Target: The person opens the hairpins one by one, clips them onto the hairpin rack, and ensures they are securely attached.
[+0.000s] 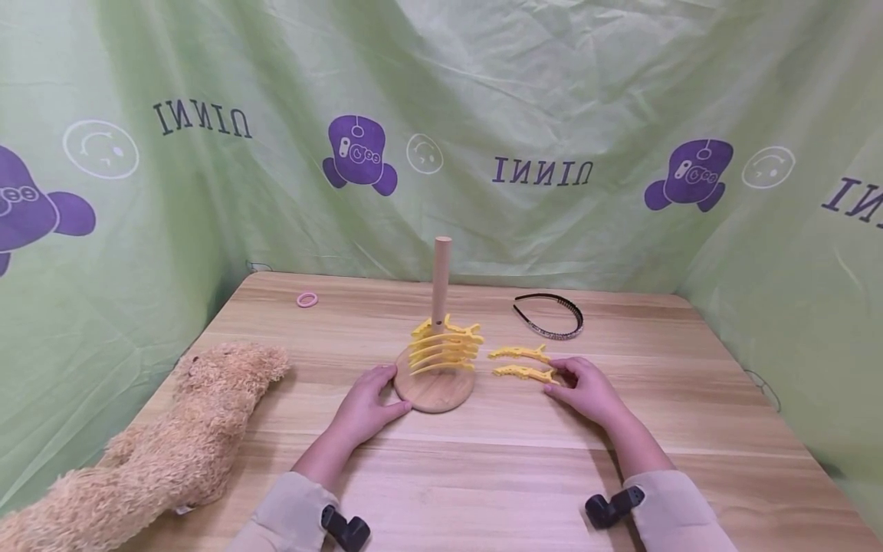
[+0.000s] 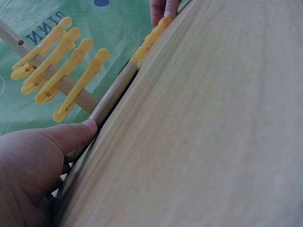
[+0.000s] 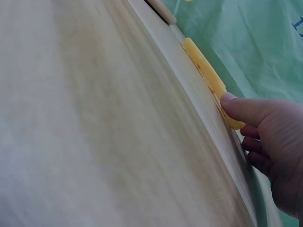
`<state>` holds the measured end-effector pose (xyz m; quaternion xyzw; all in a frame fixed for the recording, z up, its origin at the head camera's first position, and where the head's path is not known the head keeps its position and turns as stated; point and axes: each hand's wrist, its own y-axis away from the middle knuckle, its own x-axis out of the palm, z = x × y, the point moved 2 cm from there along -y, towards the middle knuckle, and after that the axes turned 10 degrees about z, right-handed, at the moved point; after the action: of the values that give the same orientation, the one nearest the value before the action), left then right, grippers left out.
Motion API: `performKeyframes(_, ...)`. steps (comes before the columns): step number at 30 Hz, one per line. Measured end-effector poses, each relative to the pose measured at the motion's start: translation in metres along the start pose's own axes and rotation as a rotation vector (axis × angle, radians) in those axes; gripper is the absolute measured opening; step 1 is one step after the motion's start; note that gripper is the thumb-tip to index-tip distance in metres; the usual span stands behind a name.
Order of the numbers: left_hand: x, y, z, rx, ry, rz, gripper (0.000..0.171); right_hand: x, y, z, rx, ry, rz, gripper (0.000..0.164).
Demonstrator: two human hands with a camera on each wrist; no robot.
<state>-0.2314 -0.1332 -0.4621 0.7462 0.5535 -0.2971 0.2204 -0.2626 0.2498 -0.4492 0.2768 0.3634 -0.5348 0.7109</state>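
Observation:
A wooden stand has a round base and an upright post. Several yellow alligator hair clips are clamped one above another low on the post. My left hand grips the left edge of the base, with the thumb at its near side and the fingers behind. To the stand's right, two more yellow hair clips lie on the table, a farther clip and a nearer clip. My right hand pinches the nearer clip's right end, thumb against it; the fingertips are partly hidden.
Behind the clips lies a black headband with a sparkly section. A small pink ring is at the back left. A fluffy tan plush toy stretches along the left side of the wooden table. Green printed cloth hangs around the table.

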Motion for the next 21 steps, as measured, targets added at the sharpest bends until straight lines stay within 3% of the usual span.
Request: performKeyframes(21, 0.0, 0.0002, -0.0002, -0.013, -0.002, 0.013, 0.071, -0.0045, 0.0024, 0.0021, 0.024, -0.002, 0.009, 0.046)
